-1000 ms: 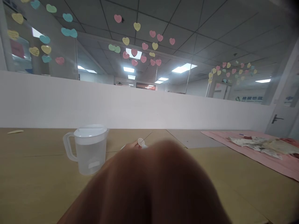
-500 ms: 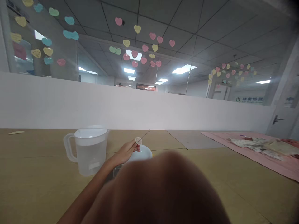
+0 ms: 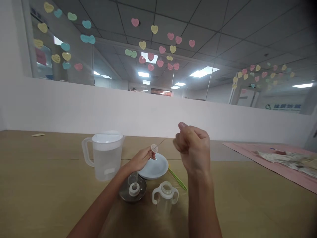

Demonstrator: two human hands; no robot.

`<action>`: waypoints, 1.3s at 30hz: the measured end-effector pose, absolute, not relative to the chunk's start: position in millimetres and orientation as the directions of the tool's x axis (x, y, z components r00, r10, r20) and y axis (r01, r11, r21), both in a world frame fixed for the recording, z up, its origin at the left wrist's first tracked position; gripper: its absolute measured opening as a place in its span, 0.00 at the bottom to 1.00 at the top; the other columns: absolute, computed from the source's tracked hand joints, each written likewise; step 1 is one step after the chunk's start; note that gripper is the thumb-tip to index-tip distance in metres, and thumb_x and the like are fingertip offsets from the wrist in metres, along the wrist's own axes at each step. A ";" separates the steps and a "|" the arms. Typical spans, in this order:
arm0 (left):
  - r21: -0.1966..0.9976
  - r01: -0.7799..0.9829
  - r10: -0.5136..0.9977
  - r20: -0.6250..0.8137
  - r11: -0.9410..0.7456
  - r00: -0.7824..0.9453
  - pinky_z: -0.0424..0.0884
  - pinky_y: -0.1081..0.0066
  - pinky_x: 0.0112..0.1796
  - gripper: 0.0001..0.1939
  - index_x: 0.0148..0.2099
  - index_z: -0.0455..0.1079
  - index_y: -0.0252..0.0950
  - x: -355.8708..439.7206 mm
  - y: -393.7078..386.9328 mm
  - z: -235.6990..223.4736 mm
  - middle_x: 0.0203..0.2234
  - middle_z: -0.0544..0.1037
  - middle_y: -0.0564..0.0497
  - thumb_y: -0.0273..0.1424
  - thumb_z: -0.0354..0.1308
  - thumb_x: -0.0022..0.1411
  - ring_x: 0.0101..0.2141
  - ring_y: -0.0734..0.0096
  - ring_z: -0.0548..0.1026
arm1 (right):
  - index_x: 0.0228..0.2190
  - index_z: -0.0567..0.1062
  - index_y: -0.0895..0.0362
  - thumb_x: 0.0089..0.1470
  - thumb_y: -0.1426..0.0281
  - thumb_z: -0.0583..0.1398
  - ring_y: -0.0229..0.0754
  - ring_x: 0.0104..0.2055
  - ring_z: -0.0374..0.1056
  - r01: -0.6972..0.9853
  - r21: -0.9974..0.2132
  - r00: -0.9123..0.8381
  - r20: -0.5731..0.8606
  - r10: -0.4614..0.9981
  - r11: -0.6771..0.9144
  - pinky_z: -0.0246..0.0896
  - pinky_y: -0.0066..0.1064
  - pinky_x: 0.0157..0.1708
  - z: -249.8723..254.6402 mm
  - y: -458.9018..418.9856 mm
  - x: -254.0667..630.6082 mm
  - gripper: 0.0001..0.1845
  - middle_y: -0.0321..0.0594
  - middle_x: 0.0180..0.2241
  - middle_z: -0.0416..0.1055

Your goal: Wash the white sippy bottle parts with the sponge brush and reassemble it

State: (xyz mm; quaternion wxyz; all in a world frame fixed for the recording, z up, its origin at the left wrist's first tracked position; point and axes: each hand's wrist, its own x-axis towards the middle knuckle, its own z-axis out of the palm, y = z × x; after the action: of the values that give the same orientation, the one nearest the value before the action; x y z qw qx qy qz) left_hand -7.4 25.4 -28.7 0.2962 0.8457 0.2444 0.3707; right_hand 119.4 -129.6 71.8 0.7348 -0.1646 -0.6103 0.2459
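Observation:
My left hand (image 3: 143, 158) is closed on a small pale round piece, which looks like a bottle nipple (image 3: 154, 148), above a white bowl (image 3: 155, 170). A thin wire with a looped tip (image 3: 162, 142) sticks out of the nipple to the upper right. My right hand (image 3: 194, 148) is raised in a fist, apart from the wire, and nothing shows in it. Below stands a clear baby bottle (image 3: 164, 203) with a white two-handled collar and an uncovered mouth. A white ring (image 3: 134, 189) and a clear cap (image 3: 132, 178) lie on a dark grey dish (image 3: 127, 195).
A translucent pitcher (image 3: 106, 162) of clear liquid stands left of the bowl. A green brush handle (image 3: 178, 178) lies to its right. Pink cloth (image 3: 247, 153) with fabric pieces on it covers the table's far right. A white wall (image 3: 148, 112) rises behind the table.
My right hand has moved from close before the camera, where it hid the bottle and dish, out to the right. The left hand keeps its hold. The view has shifted slightly left.

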 end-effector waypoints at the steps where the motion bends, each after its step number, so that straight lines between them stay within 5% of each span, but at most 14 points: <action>1: 0.680 0.183 0.620 0.482 -0.710 0.619 0.66 0.70 0.38 0.17 0.36 0.64 0.34 -7.3 24.4 -28.1 0.31 0.72 0.49 0.40 0.39 0.63 0.34 0.69 0.70 | 0.11 0.47 0.56 0.47 0.60 0.59 0.26 0.13 0.36 -0.085 -0.584 0.213 0.781 0.587 0.807 0.35 0.23 0.12 66.3 -112.9 126.8 0.28 0.25 0.10 0.39; 4: 0.676 0.149 0.586 0.482 -0.722 0.652 0.66 0.70 0.37 0.17 0.36 0.62 0.34 -5.5 23.1 -28.1 0.31 0.70 0.49 0.39 0.37 0.64 0.34 0.70 0.70 | 0.11 0.50 0.56 0.46 0.55 0.58 0.28 0.15 0.39 0.254 -0.726 0.385 0.682 0.622 0.639 0.35 0.24 0.14 45.1 -69.3 153.4 0.28 0.27 0.12 0.42; 7: 0.684 0.144 0.584 0.471 -0.715 0.661 0.66 0.70 0.37 0.17 0.38 0.62 0.34 -3.7 23.9 -30.4 0.32 0.69 0.49 0.38 0.36 0.65 0.33 0.71 0.70 | 0.13 0.59 0.57 0.48 0.50 0.54 0.30 0.17 0.46 0.537 -0.714 0.263 0.647 0.716 0.448 0.40 0.25 0.17 27.6 -44.5 170.1 0.26 0.29 0.13 0.49; 17: 0.747 0.161 0.629 0.400 -0.645 0.666 0.67 0.69 0.34 0.18 0.39 0.62 0.34 1.6 25.9 -37.7 0.34 0.69 0.49 0.42 0.38 0.63 0.31 0.71 0.73 | 0.21 0.66 0.56 0.57 0.60 0.45 0.34 0.19 0.53 0.781 -0.472 0.076 0.721 0.688 0.409 0.43 0.26 0.22 19.2 -32.3 155.0 0.20 0.32 0.15 0.58; 27: 0.858 0.083 0.673 0.334 -0.506 0.660 0.68 0.68 0.35 0.18 0.42 0.61 0.33 8.3 32.2 -39.1 0.34 0.69 0.48 0.43 0.42 0.62 0.30 0.70 0.75 | 0.18 0.64 0.57 0.58 0.63 0.45 0.34 0.20 0.59 0.680 -0.519 -0.090 0.641 0.762 0.517 0.49 0.24 0.25 -1.9 -2.6 139.1 0.21 0.35 0.16 0.63; 32: 0.851 0.044 0.638 0.358 -0.523 0.682 0.68 0.70 0.34 0.18 0.39 0.61 0.34 5.3 25.8 -32.7 0.33 0.66 0.50 0.44 0.42 0.61 0.30 0.71 0.74 | 0.20 0.68 0.58 0.57 0.56 0.44 0.34 0.20 0.59 0.570 -0.579 -0.033 0.694 0.720 0.584 0.49 0.24 0.23 9.7 -18.3 147.6 0.26 0.34 0.15 0.63; 39: 0.885 0.036 0.661 0.320 -0.465 0.679 0.67 0.72 0.26 0.17 0.37 0.60 0.33 6.7 24.2 -30.9 0.31 0.67 0.51 0.44 0.45 0.59 0.22 0.76 0.72 | 0.19 0.69 0.58 0.58 0.55 0.41 0.35 0.21 0.59 0.649 -0.538 0.039 0.730 0.682 0.539 0.51 0.26 0.26 6.4 -15.9 145.4 0.29 0.36 0.16 0.64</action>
State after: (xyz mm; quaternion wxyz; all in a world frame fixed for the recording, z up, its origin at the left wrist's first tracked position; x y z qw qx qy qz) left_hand 6.7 24.2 -30.9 0.4676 0.7878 0.2211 0.3343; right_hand 145.4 -15.9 6.4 0.5374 -0.4800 -0.6932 0.0157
